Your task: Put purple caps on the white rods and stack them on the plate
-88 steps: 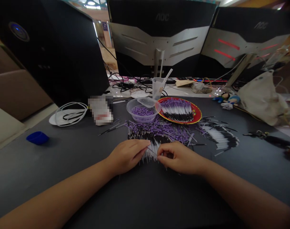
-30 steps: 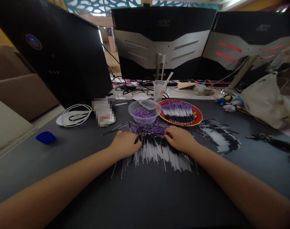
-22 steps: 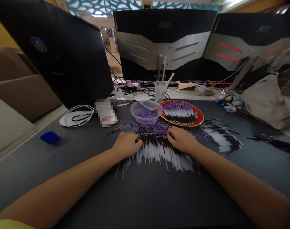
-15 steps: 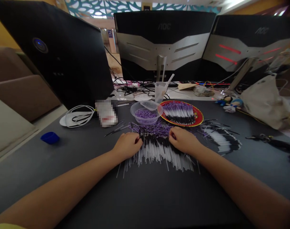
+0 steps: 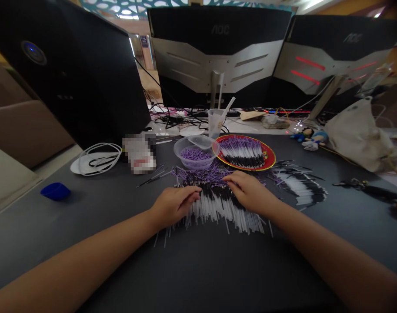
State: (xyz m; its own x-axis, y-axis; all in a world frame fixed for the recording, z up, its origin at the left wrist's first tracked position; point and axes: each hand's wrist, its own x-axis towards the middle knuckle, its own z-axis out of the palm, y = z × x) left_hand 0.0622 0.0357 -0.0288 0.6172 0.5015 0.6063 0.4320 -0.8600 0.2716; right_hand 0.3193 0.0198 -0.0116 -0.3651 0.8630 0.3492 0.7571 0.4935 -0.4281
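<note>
A wide pile of thin white-and-black sticks point(image 5: 218, 209) lies on the dark table, their black ends toward the back. Loose purple thin pieces point(image 5: 205, 176) lie along the far side of this pile. At the pile's left edge is my left hand point(image 5: 175, 204), fingers stretched out and thumb apart, with nothing seen in it. My right hand point(image 5: 250, 191) rests over the right part of the pile, its fingers extended and loosely apart. A clear plastic bowl point(image 5: 178, 152) behind holds purple pieces. Beside it, a red plate point(image 5: 270, 164) bears a neat layer of sticks with purple ends.
Another group of sticks point(image 5: 298, 187) lies right of the pile. Farther right are keys point(image 5: 355, 183) and a pale bag point(image 5: 351, 134). A blue cup point(image 5: 55, 191) and a coiled white cable point(image 5: 100, 158) lie left. A plastic cup point(image 5: 214, 124) stands before the monitors point(image 5: 218, 56).
Both hands have loosened from curled to stretched fingers. The left hand's fingers now reach over the pile's left edge. The view has shifted slightly.
</note>
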